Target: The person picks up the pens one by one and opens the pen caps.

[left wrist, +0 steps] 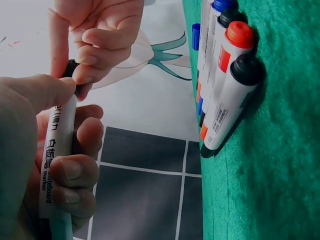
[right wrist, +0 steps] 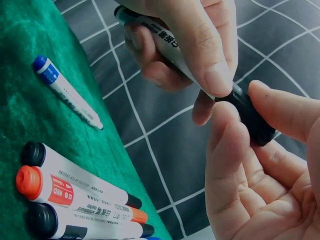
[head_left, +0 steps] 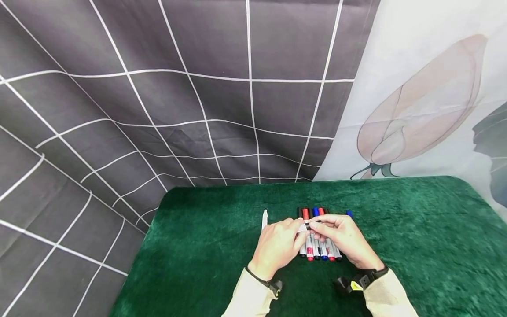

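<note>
My left hand (head_left: 279, 244) grips a white whiteboard marker (left wrist: 59, 135), its fingers curled round the barrel. At the marker's end, my right hand (head_left: 346, 240) pinches a black cap (right wrist: 252, 117) between thumb and fingers. The left thumb presses where cap and barrel meet; whether the cap is fully seated I cannot tell. Below both hands lies a row of several whiteboard markers (right wrist: 90, 195) with black, red and blue ends, side by side. Left of the row, a blue-ended marker (right wrist: 70, 95) lies apart, its tapered white tip bare.
A loose blue cap (head_left: 349, 213) lies right of the row. Green plush cloth (head_left: 198, 246) covers the table. Behind it hang a grey curtain (head_left: 222, 101) with white grid lines and a pale sheet (head_left: 336, 163) printed with a flower.
</note>
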### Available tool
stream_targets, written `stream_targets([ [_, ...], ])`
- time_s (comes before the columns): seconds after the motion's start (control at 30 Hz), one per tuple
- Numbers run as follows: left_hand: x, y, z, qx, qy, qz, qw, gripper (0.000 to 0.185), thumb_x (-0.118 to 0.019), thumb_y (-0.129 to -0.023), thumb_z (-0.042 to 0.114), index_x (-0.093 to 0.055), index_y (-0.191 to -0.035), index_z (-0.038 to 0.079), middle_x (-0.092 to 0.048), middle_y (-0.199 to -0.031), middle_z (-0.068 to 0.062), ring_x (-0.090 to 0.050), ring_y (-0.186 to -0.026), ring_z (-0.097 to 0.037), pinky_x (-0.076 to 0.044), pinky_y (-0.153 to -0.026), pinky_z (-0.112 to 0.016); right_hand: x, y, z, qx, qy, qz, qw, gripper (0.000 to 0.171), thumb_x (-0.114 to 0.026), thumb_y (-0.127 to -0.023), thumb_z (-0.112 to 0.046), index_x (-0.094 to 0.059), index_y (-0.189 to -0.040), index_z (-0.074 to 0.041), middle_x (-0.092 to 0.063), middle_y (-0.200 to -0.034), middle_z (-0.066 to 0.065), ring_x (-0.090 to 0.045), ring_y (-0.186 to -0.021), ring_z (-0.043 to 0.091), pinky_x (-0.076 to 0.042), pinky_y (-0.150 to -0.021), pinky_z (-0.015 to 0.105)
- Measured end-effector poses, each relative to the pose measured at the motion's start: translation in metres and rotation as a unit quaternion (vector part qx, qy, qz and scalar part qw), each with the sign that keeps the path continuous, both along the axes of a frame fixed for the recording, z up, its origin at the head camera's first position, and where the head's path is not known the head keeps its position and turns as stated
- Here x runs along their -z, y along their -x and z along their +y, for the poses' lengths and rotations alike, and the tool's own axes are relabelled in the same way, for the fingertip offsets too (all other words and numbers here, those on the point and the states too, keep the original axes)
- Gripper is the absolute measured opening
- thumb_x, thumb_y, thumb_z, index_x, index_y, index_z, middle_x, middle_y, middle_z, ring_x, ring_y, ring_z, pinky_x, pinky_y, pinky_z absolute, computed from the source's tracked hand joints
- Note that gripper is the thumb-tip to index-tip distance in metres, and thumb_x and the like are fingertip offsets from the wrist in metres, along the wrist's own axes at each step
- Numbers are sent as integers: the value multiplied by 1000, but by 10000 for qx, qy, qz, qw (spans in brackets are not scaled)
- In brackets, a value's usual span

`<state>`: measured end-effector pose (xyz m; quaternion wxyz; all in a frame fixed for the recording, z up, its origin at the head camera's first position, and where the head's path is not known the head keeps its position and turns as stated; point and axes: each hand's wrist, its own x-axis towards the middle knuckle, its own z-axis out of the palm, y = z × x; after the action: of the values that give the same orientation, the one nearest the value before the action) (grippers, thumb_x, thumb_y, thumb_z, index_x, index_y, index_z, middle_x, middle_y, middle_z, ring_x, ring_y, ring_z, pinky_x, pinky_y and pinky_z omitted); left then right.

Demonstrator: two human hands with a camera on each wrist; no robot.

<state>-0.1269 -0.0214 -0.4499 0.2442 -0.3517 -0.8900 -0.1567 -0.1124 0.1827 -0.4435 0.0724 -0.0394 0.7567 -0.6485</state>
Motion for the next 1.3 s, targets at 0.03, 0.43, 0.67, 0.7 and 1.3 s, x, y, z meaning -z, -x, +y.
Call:
stream_targets([
  [0.03,0,0,-1,30,13,3,10000,16,-65,-96,30,-71,-102,17,-59,-71,7,-60,-60,-9,-43,-51,-21,0,0,0,4,-25,-37,10000,32,-69,-96,-25,-73,-113,2,-66,-78,4,-61,-69,14,-53,-64,33],
  [0.43,-2,2,-5,188,316,-77,9993,13,-64,-95,28,-73,-98,20,-52,-64,6,-54,-52,-11,-28,-46,-20,5,0,1,-266,-158,-89,9995,35,-71,-94,-24,-72,-116,2,-75,-95,11,-69,-75,20,-58,-71,36],
  [0.67,-1,4,-5,259,515,-55,9983,14,-62,-98,32,-70,-92,22,-56,-66,9,-60,-57,-11,-36,-47,-21,7,0,3,-328,-352,31,9988,33,-72,-93,-25,-73,-116,-1,-75,-93,9,-71,-76,25,-58,-70,37],
  [0.7,-1,4,-5,269,504,-96,9983,15,-61,-98,32,-69,-90,22,-56,-66,9,-60,-57,-11,-35,-47,-20,6,-1,3,-330,-390,71,9987,33,-72,-93,-25,-73,-116,-1,-75,-91,8,-71,-75,24,-58,-69,36],
  [1.3,1,8,-13,538,181,-873,9946,25,-54,-103,34,-63,-83,21,-56,-64,12,-63,-63,-7,-37,-50,-20,4,2,-3,-327,-516,204,9979,31,-72,-93,-28,-75,-115,-6,-76,-92,8,-74,-81,30,-58,-67,39],
])
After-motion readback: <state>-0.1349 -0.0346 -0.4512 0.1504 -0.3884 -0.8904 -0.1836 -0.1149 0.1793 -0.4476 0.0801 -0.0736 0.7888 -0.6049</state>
